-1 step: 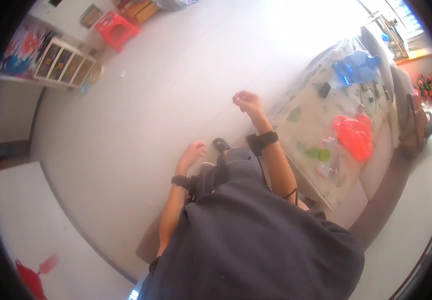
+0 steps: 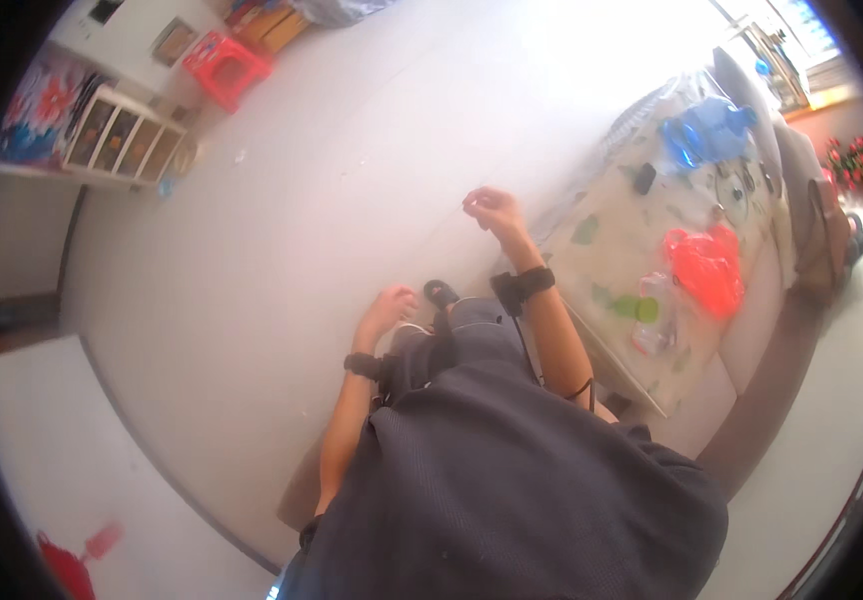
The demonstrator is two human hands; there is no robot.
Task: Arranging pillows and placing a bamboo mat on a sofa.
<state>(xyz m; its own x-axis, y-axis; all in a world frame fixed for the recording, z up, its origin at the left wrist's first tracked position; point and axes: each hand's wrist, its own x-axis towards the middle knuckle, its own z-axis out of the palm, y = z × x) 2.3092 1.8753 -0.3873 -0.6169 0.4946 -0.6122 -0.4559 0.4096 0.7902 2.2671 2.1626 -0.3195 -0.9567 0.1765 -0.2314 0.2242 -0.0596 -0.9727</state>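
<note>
My right hand (image 2: 495,211) is raised over the pale floor, thumb and fingertips pinched together. Whatever it may hold is too small to make out. Lower and closer to my body, my left hand (image 2: 388,309) is held above my lap with its fingers curled in. Its fingertips face my right hand, and anything between them is hidden. The two hands are apart. A black strap (image 2: 530,284) with a small device circles my right wrist, and another black band (image 2: 362,364) is on my left wrist.
To the right, a covered sofa seat (image 2: 592,265) carries a red plastic bag (image 2: 704,270), a clear bottle with a green lid (image 2: 644,309), a blue plastic jug (image 2: 709,132) and a small black object (image 2: 645,179). A red stool (image 2: 227,70) and a drawer unit (image 2: 124,138) stand far left.
The whole view has shifted very slightly. Both hands keep nearly the same pose and place.
</note>
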